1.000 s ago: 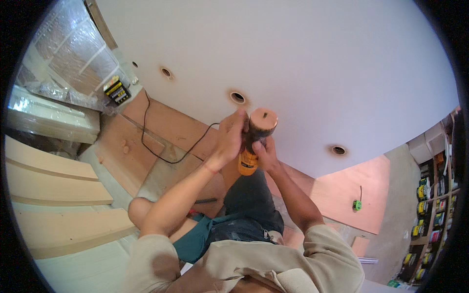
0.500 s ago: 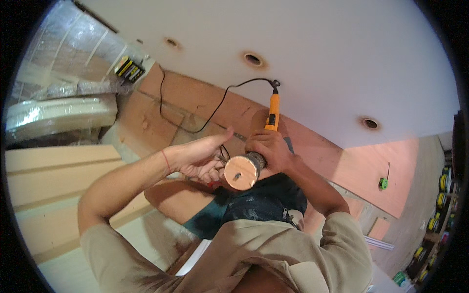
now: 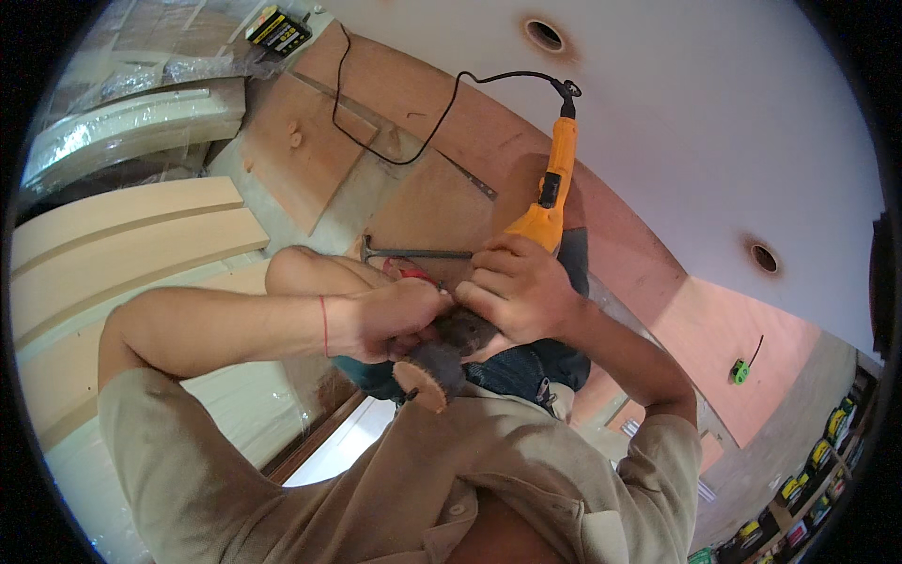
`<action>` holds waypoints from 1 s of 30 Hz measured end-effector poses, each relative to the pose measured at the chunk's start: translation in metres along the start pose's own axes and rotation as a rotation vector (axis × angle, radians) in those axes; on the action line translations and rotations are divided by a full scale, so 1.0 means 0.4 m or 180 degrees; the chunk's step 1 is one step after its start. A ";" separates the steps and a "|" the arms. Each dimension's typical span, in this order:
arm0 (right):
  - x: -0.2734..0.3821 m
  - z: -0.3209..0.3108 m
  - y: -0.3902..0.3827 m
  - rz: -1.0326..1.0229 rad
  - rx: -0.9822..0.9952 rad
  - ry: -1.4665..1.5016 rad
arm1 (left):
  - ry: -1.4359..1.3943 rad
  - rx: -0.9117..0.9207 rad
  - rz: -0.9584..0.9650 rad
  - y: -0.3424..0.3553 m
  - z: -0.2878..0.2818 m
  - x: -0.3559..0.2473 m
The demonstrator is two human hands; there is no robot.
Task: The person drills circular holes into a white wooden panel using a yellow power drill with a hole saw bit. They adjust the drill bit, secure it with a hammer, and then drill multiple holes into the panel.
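Though aslant, orange tool (image 3: pixel 551 205) in right hand (image 3: pixel 522 289)

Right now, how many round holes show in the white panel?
2: upper hole at the top, right of centre; lower hole at far right. Others may be out of frame.

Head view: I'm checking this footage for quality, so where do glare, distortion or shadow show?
Head view: glare streaks the plastic wrapping; head view: fisheye distortion bows the white panel's lower edge, and the corners are black; head view: the dark hole saw sits in shade, its details murky.
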State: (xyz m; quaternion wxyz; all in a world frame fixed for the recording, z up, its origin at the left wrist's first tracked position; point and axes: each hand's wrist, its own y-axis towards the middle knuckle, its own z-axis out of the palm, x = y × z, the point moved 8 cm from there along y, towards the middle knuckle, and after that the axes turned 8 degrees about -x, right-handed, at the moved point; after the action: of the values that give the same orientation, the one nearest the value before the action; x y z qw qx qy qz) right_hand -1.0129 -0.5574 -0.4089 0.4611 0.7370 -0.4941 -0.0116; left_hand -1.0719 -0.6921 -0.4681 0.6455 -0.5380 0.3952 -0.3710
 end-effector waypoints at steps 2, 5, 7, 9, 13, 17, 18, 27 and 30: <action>0.000 0.005 -0.003 -0.0013 0.0032 -0.0242 | -0.0173 -0.0145 0.0134 -0.004 -0.010 -0.009; -0.011 -0.028 -0.009 0.0112 -0.0317 -0.0089 | 0.0382 -0.0101 0.0614 -0.029 0.006 -0.035; -0.019 -0.040 -0.010 0.0160 -0.0329 -0.0107 | 0.0589 0.0315 0.1066 -0.055 0.045 -0.060; -0.041 -0.061 -0.006 0.0312 -0.0455 -0.0049 | -0.0790 0.1426 0.0743 -0.087 0.106 -0.071; -0.069 -0.083 0.011 0.0563 -0.0505 0.0117 | -0.1482 0.1392 -0.0008 -0.106 0.108 -0.076; -0.042 -0.077 0.034 0.0474 -0.0383 -0.0204 | -0.1045 0.0697 -0.0096 -0.141 0.068 -0.074; -0.040 -0.073 0.038 0.0531 -0.0353 -0.0185 | -0.0907 0.0607 -0.0048 -0.146 0.061 -0.079; -0.006 -0.014 0.054 0.0216 0.0026 -0.0098 | 0.1384 -0.0596 0.0740 -0.108 -0.048 -0.166; 0.003 -0.001 0.058 0.0173 -0.0038 -0.0209 | 0.1726 -0.0699 0.0941 -0.123 -0.050 -0.182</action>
State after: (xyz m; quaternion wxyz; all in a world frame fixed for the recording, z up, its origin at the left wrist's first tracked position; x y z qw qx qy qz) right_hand -1.0288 -0.5599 -0.3921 0.4491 0.7198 -0.5287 -0.0263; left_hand -1.1227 -0.6416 -0.4138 0.5017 -0.4228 0.6642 -0.3583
